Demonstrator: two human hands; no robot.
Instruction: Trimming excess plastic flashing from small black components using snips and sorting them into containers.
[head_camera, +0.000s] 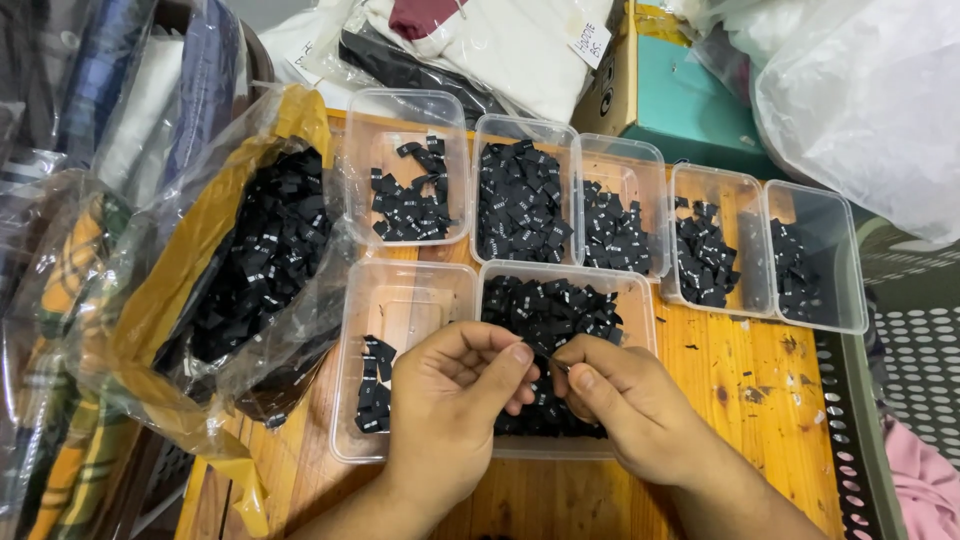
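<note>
Your left hand (450, 400) and right hand (620, 400) pinch one small black woven label (548, 368) together; a loosened pinch risks dropping it into the wrong clear plastic tub (640, 300).

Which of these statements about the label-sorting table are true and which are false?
1. Seven clear plastic tubs sit on the wooden table. True.
2. The small labels are red. False: they are black.
3. The left hand and right hand meet over the front tubs. True.
4. The big plastic bag at the left is empty. False: it holds many black labels.
5. One hand holds scissors. False: none show.
</note>
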